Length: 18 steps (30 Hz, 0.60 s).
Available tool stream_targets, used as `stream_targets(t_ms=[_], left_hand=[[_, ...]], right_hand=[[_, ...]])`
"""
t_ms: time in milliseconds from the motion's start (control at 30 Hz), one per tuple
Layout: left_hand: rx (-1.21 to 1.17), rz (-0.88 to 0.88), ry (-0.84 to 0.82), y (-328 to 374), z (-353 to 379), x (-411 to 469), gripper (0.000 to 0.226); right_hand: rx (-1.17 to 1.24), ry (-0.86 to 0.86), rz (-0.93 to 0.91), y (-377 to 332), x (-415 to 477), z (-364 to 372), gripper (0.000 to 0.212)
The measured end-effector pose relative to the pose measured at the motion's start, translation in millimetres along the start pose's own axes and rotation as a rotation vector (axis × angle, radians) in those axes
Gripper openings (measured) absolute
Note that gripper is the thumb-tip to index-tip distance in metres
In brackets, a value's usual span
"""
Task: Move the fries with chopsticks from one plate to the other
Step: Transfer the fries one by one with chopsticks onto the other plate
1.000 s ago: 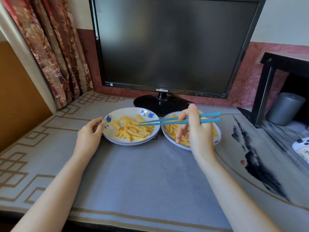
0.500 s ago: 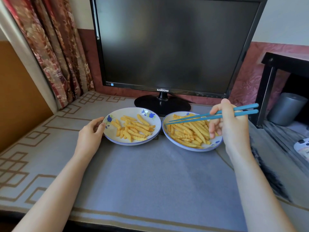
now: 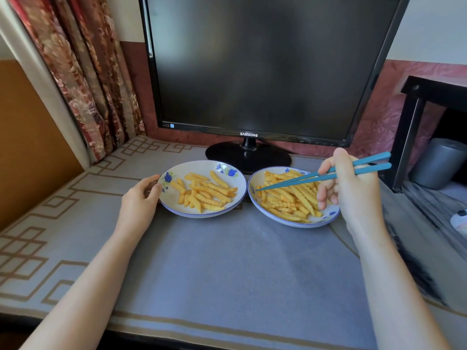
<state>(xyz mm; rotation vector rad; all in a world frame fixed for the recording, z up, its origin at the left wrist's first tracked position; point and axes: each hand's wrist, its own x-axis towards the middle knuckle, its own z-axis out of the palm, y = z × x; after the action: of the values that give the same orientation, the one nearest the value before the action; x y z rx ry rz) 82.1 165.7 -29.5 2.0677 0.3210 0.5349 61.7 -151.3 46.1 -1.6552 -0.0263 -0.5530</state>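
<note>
A grey mat [image 3: 227, 261] with a brown fret border is spread over the table. A dark monitor [image 3: 265, 66] is stood at its far edge, and a floral curtain [image 3: 83, 72] is hung to the left. Two flowered plates are set side by side before the monitor's base, nearly touching. The left plate [image 3: 171, 199] is gripped at its left rim by the left hand [image 3: 139, 205]. Blue chopsticks [image 3: 303, 179] are held in the curled fingers of the right hand [image 3: 353, 193] over the right plate [image 3: 298, 224], with their tips close together near its left rim. Crinkle-cut fries [image 3: 207, 193] are piled on the left plate, and more are heaped on the right.
</note>
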Motion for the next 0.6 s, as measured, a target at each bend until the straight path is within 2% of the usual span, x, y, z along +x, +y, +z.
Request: stream_targets(t_ms=[267,600], left_hand=[[-0.007,-0.008,0.0,0.1,0.2,0.2,0.031],[0.003,-0.002,0.001,0.8,-0.3,-0.2,0.032]], right_hand=[[0.062,0.079,0.09,4.9,3.2,0.6,0.036],[0.164,0.146,0.051,-3.2,-4.1,4.8,0.037]])
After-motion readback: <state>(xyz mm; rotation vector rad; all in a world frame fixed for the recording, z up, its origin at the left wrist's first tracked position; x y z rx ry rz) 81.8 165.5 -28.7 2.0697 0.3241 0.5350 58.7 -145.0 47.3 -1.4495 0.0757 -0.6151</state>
